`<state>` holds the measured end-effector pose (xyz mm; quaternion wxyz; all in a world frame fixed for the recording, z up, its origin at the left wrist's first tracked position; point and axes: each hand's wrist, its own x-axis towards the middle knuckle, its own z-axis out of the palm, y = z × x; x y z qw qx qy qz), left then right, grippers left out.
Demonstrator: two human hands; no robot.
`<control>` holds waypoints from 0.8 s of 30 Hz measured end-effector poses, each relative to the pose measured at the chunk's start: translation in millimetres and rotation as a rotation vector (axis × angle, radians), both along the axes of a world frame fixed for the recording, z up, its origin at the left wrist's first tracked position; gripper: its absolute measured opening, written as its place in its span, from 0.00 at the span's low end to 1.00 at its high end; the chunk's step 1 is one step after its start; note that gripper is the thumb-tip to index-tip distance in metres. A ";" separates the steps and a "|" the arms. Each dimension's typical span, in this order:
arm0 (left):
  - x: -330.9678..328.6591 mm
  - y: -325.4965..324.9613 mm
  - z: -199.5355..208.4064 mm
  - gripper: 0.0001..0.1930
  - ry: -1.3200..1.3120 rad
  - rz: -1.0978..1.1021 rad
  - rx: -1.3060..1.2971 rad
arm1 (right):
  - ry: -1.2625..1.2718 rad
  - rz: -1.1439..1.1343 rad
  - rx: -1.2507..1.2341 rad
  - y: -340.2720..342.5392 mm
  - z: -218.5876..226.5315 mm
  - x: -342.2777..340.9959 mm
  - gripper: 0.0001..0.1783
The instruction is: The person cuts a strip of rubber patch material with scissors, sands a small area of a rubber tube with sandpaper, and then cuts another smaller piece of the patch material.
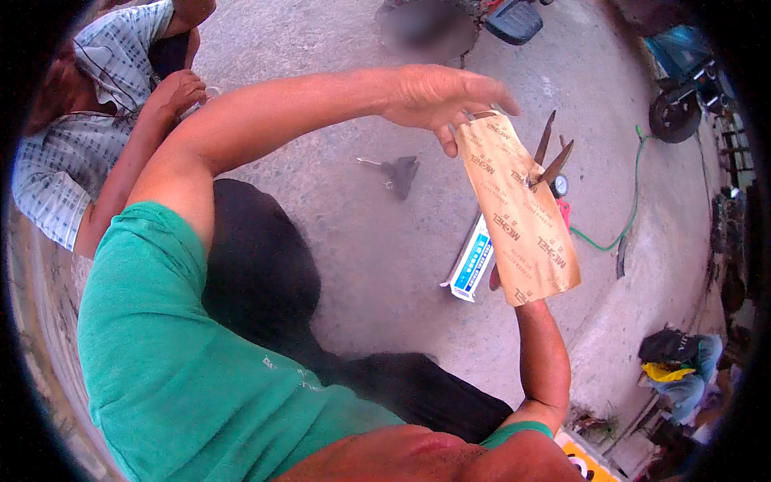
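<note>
Neighbour: a person in a white-and-blue patterned short-sleeved shirt (48,189), at about nine o'clock from the sheet.
Tool on floor: a small dark-grey tool with a shiny metal shaft (400,173), near ten o'clock.
Left hand: (438,96) at eleven o'clock, one finger stretched out, others bent, pinching the sheet's top edge.
Box: a long white-and-blue carton (471,265), at half past seven.
Right hand: (495,278) mostly hidden behind the sheet's lower part; I cannot tell how its fingers stand.
Sheet: a tan oblong paper sheet (518,221), raised over the grey concrete floor, right of centre; tilted, top toward eleven, slightly bowed, repeated dark-brown printing across its face.
Blades: dark pointed metal scissors (552,167), spread apart at the sheet's one-o'clock edge.
Hose: a thin green hose (622,234), curving at four o'clock.
</note>
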<state>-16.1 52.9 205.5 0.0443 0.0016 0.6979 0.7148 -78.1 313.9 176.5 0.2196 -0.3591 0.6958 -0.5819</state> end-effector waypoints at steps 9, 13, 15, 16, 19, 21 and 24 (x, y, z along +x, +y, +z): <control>7.9 20.8 16.5 0.46 0.175 0.013 -0.386 | 0.320 0.005 0.121 -5.2 4.3 -2.3 0.26; 9.8 31.2 -1.2 0.44 0.034 0.010 -0.101 | 0.440 -0.012 0.144 -3.8 5.1 -1.3 0.27; 11.5 26.3 3.4 0.40 0.006 -0.032 -0.116 | 0.434 -0.027 0.132 -5.2 4.5 1.4 0.27; 12.7 23.0 6.9 0.38 -0.009 -0.053 -0.124 | 0.472 -0.005 0.122 -5.8 6.6 1.8 0.28; 14.7 16.4 24.2 0.33 -0.016 -0.093 -0.370 | 0.581 0.043 0.095 -6.1 12.4 1.1 0.28; 14.8 13.8 25.5 0.32 0.022 -0.061 -0.450 | 0.638 0.060 0.079 -4.8 11.3 0.8 0.27; 17.0 13.8 28.6 0.33 0.060 0.032 -0.537 | 0.575 0.059 0.090 -7.4 13.8 2.4 0.27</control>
